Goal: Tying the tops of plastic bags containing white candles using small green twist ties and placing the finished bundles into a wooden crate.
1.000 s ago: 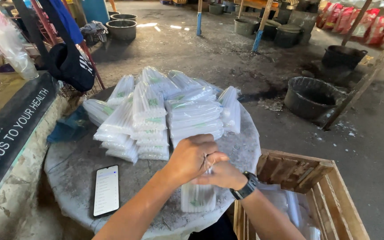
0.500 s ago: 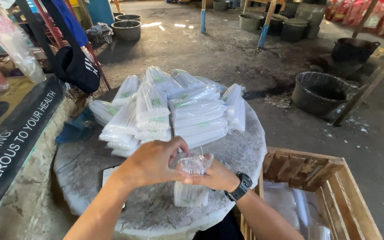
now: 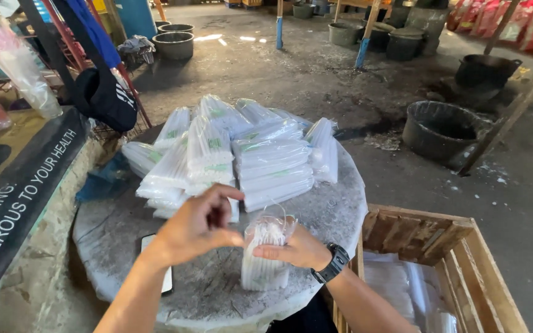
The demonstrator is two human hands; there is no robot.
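Round, worn stone table (image 3: 340, 209) outdoors on a dusty concrete yard, grey and pitted. Behind it, black tubs (image 3: 442, 129) and metal basins (image 3: 174, 43) scattered over the ground. At the table's far half, a heap of sealed clear packets (image 3: 235, 157) of white sticks, stacked in layers. Near the left edge, a phone (image 3: 166, 277) lying flat, mostly hidden under the forearm. To the right, just beside the table, a wooden crate (image 3: 427, 234) with more clear packets inside. Along the left, a dark banner (image 3: 20, 197) with white lettering.

At the near edge, standing upright on the tabletop, a clear bag of white sticks (image 3: 266, 259). Right hand (image 3: 297, 250), with a black watch on its wrist, wrapped around the bag's upper part from the right, fingers closed on it. Left hand (image 3: 202, 225) just beside the bag's gathered top, fingers curled and pinched together near the bag's mouth; impossible to tell whether holding plastic or anything else.
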